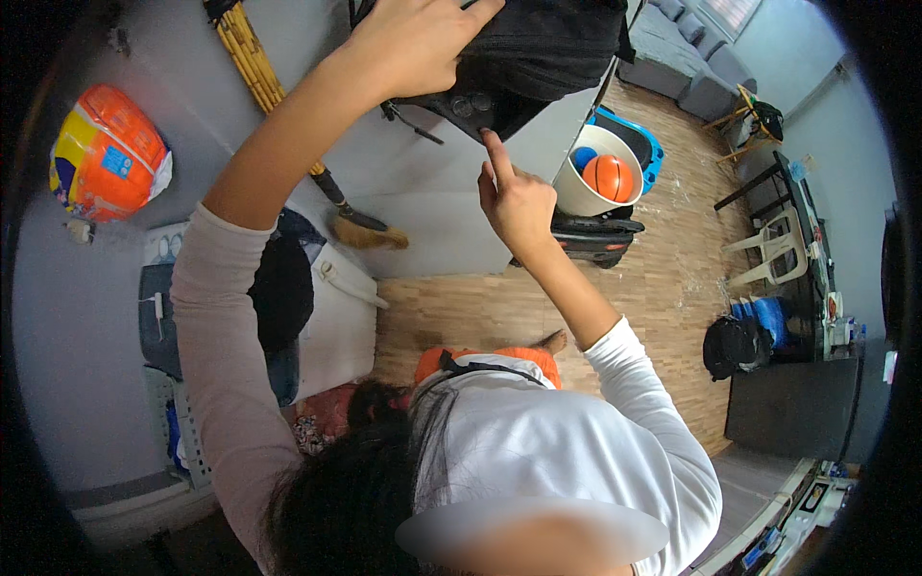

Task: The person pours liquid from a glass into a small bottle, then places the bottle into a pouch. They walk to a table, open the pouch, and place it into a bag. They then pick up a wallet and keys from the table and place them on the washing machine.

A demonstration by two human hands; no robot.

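Note:
My left hand (413, 48) is at the top edge of the view, gripping the near left side of a black fabric bag (547, 43); some of its fingertips are cut off. Beneath the bag's edge, two small round coin-like discs (471, 103) lie on a dark flat surface (509, 113). My right hand (519, 204) is just below, index finger stretched up to the rim of that dark surface, thumb apart and the other fingers partly curled. Nothing shows in the right hand. The bag rests high on a pale grey cabinet (432, 226).
A broom (370, 230) leans at the left, near an orange package (115, 154) on the wall. To the right stand a white bucket (586, 197) with balls, a black case (595, 240) and a beige plastic chair (778, 248). Dark clothing (283, 288) lies over a white appliance (331, 336).

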